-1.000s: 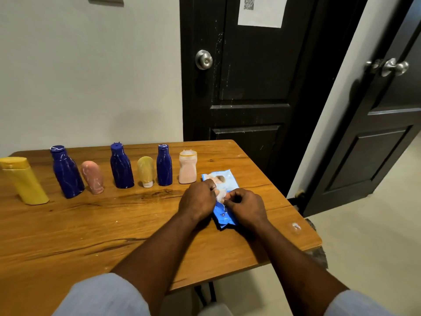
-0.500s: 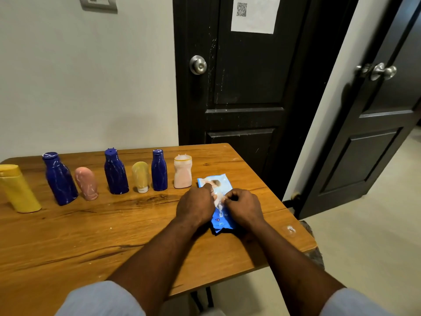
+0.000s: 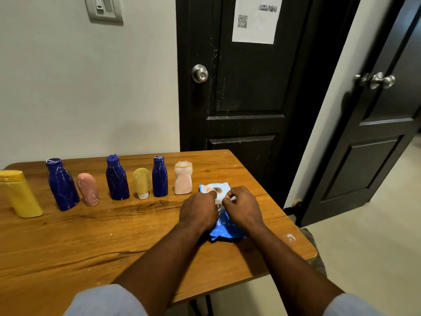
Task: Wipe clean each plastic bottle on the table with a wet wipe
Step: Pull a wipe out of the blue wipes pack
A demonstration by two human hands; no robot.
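Note:
Several smeared plastic bottles stand in a row on the wooden table (image 3: 91, 242): a yellow bottle (image 3: 21, 193) at far left, three dark blue ones (image 3: 62, 184) (image 3: 116, 178) (image 3: 159, 176), a pink tube (image 3: 88, 189), a pale yellow tube (image 3: 141, 183) and a pale pink bottle (image 3: 183, 177). A blue wet wipe pack (image 3: 224, 229) lies flat to their right. My left hand (image 3: 199, 212) presses down on the pack. My right hand (image 3: 245, 207) pinches at the pack's top, near its opening; whether a wipe is between the fingers is hidden.
The table's right edge and front corner lie just beyond the pack. Two dark doors stand behind and to the right, one (image 3: 385, 124) ajar. A wall switch (image 3: 103, 9) is high on the white wall.
The camera has tilted upward, so the table sits lower in view. Both hands stay on the pack, with the right hand's fingers shifted slightly up toward its opening.

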